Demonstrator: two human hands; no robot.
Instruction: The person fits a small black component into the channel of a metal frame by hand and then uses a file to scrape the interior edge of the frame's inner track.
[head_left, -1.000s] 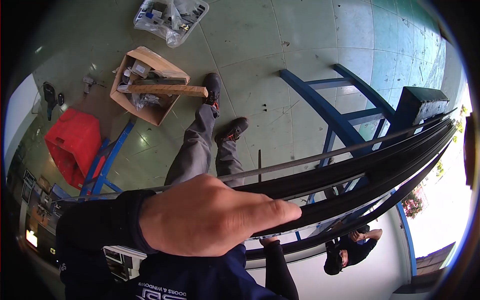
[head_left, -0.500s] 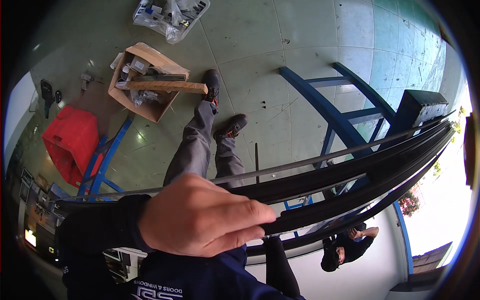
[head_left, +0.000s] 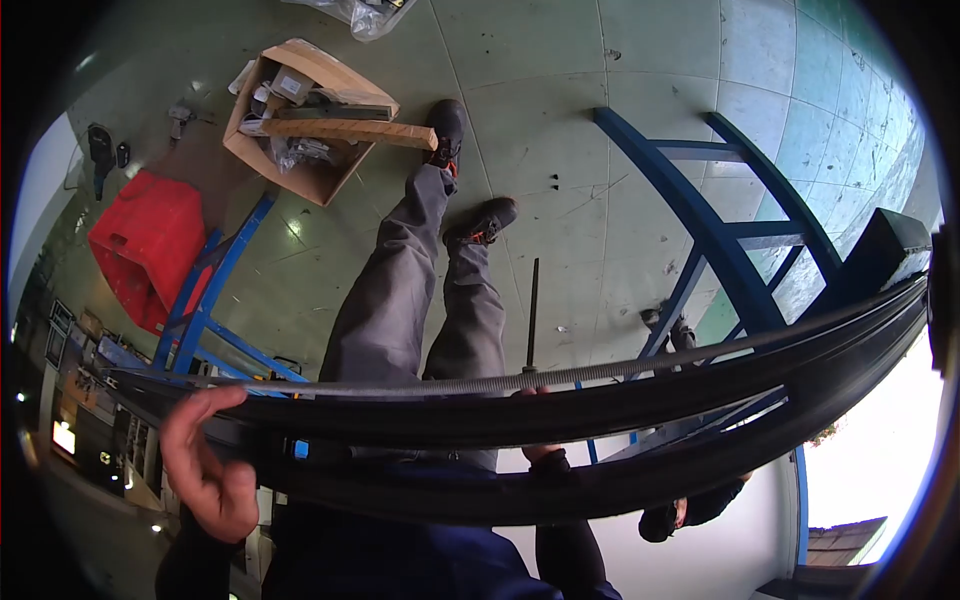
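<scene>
A long black frame profile (head_left: 640, 490) stretches across the view in front of my body, its bars bowed by the lens. A grey ribbed strip (head_left: 450, 386) follows its upper edge. My left hand (head_left: 205, 465) is at the profile's left end, fingers curled at the upper edge and thumb lower, with a gap between them. Close by, a small blue patch (head_left: 300, 449) shows on the profile. Most of my right hand (head_left: 543, 455) is hidden behind the middle of the profile; its fingertips reach the upper edge. A thin dark rod (head_left: 533, 315) rises beside those fingertips.
Blue metal stands (head_left: 690, 225) support the right side, with another blue stand (head_left: 215, 280) at left. A red crate (head_left: 150, 245), a cardboard box (head_left: 300, 130) of parts and a power tool (head_left: 181, 120) are on the floor. A person (head_left: 690, 515) is at lower right.
My left hand has moved left and down, from the middle to the profile's left end, its fingers spreading apart. My right fingertips have come into view. The view has shifted slightly.
</scene>
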